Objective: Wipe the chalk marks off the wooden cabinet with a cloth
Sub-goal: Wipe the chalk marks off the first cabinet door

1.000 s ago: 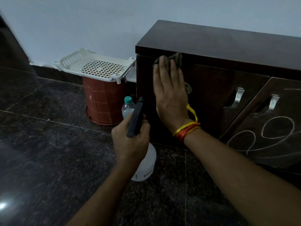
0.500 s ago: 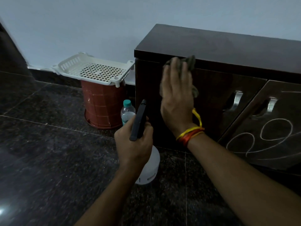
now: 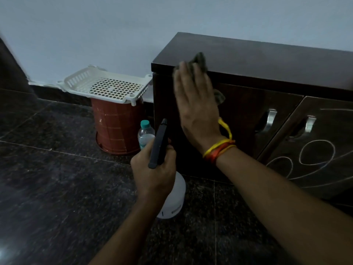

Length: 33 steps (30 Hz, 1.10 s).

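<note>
The dark wooden cabinet [image 3: 267, 62] stands against the wall at the right. My right hand [image 3: 196, 104] lies flat with straight fingers on the upper part of its left door, pressing a dark green cloth [image 3: 200, 61] that sticks out above the fingertips and beside the palm. White looping chalk marks [image 3: 315, 157] cover the right door. My left hand [image 3: 154, 169] grips the black trigger head of a white spray bottle [image 3: 175, 199] held in front of the cabinet's left corner.
Left of the cabinet, a white perforated basket [image 3: 107, 87] sits on top of an upturned red-brown bucket [image 3: 116, 127]. A small plastic water bottle [image 3: 145, 134] with a teal cap stands on the dark polished stone floor [image 3: 57, 188]. Two metal handles [image 3: 271, 119] are on the doors.
My right hand has slid the cloth first to the right, then back left and up to the cabinet's top edge. The left hand keeps holding the spray bottle.
</note>
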Each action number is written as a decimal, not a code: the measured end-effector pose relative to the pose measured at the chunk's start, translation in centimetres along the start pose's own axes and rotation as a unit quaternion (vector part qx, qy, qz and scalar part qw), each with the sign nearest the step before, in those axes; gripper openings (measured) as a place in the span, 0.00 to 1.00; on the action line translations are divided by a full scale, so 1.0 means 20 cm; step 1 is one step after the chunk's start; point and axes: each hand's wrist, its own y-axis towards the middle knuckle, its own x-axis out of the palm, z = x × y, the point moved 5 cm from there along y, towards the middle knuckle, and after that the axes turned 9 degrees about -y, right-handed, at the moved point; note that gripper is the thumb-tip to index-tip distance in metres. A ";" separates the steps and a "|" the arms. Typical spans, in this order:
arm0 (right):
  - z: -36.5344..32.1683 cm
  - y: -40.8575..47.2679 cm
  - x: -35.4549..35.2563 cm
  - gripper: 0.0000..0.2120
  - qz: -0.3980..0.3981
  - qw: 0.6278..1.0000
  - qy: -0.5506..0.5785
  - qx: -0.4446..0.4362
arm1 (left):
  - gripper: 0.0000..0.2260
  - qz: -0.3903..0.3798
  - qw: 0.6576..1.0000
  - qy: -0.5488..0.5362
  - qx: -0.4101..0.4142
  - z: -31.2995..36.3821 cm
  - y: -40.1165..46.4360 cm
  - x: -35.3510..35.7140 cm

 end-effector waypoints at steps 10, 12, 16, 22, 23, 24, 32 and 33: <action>0.03 -0.01 0.03 0.23 0.012 0.999 -0.003 -0.032 | 0.09 0.008 1.000 0.008 0.011 0.02 0.02 -0.03; 0.13 -0.09 0.02 0.23 0.014 1.000 0.003 0.020 | 0.08 0.001 1.000 0.007 0.010 0.02 0.01 -0.02; 0.25 -0.18 -0.01 0.25 0.009 0.993 0.018 0.118 | 0.10 -0.009 1.000 0.015 0.007 0.01 -0.01 0.00; 0.25 -0.18 0.00 0.23 -0.001 0.994 0.039 0.099 | 0.07 -0.023 0.999 0.007 0.020 0.02 -0.02 0.06; 0.30 -0.21 -0.01 0.23 -0.003 0.993 0.036 0.111 | 0.09 -0.025 1.000 0.001 0.018 0.03 -0.03 0.08; 0.36 -0.24 -0.02 0.24 -0.003 0.991 0.030 0.133 | 0.10 -0.028 0.999 -0.003 0.016 0.03 -0.03 0.10; 0.43 -0.31 -0.06 0.32 -0.030 0.963 0.057 0.261 | 0.10 -0.053 0.999 -0.003 0.013 0.05 -0.08 0.17; 0.43 -0.33 -0.07 0.32 -0.040 0.960 0.060 0.272 | 0.09 -0.053 0.999 -0.006 0.009 0.05 -0.09 0.17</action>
